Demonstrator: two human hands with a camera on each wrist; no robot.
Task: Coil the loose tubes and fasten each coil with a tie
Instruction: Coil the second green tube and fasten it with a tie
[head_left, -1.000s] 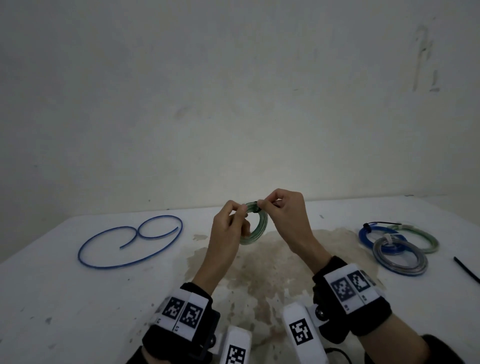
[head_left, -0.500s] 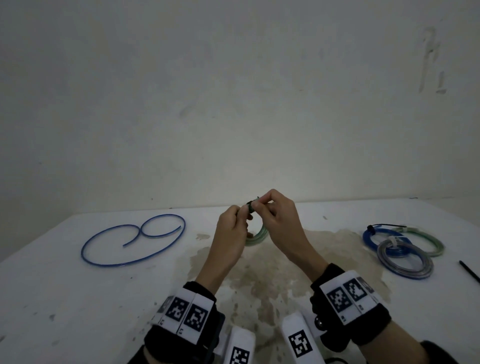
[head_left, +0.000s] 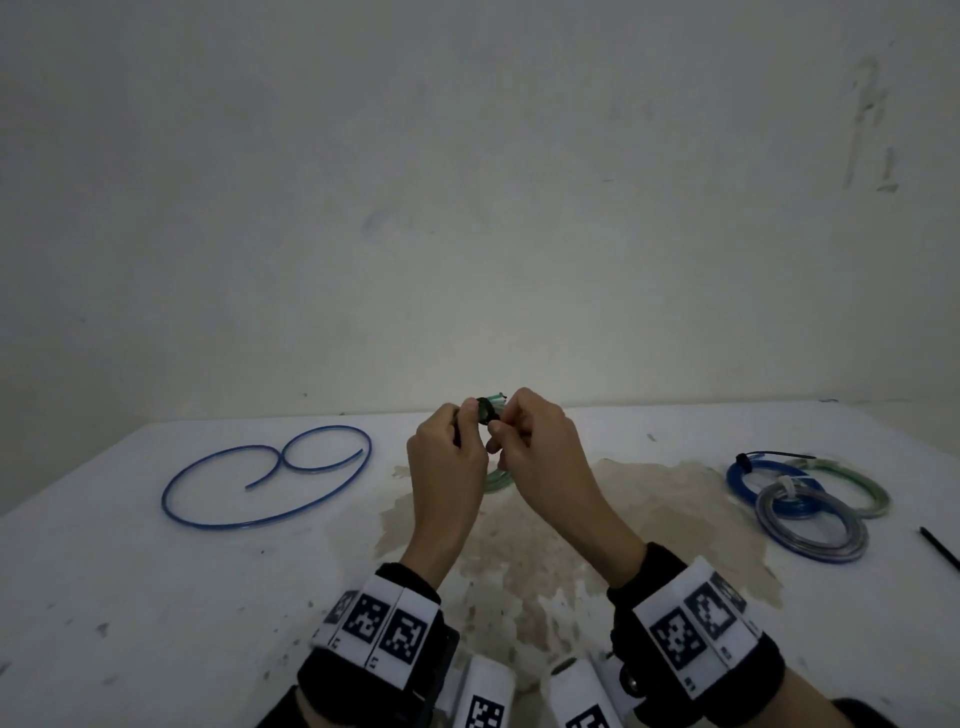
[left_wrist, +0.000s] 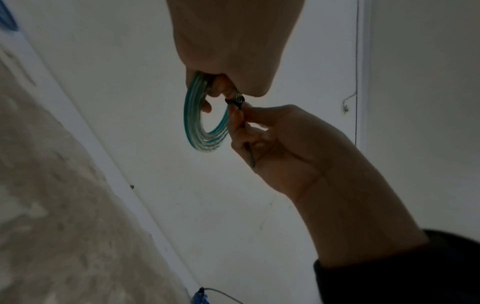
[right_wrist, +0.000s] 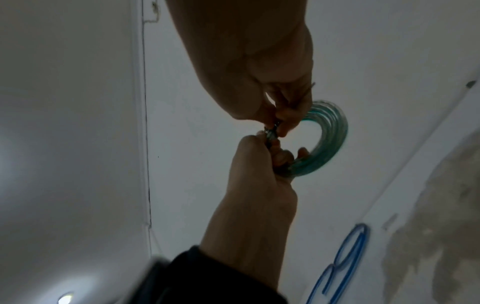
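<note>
Green coil (left_wrist: 201, 121) up above table (head_left: 130, 597), centre, gripped by left hand (head_left: 447, 467); black tie (head_left: 487, 409) around it, pinched by right hand (head_left: 540, 447). Loose blue tube (head_left: 270, 478) far left.

Tube coils: four in total, comprising one green coil (head_left: 497, 479) held at 12 o'clock and three coils (head_left: 810, 521) stacked at 3 o'clock. Loose tubes: one blue tube (head_left: 270, 475) at 9 o'clock. Loose black ties: one tie (head_left: 939, 547) at 3 o'clock, at the frame edge.
</note>
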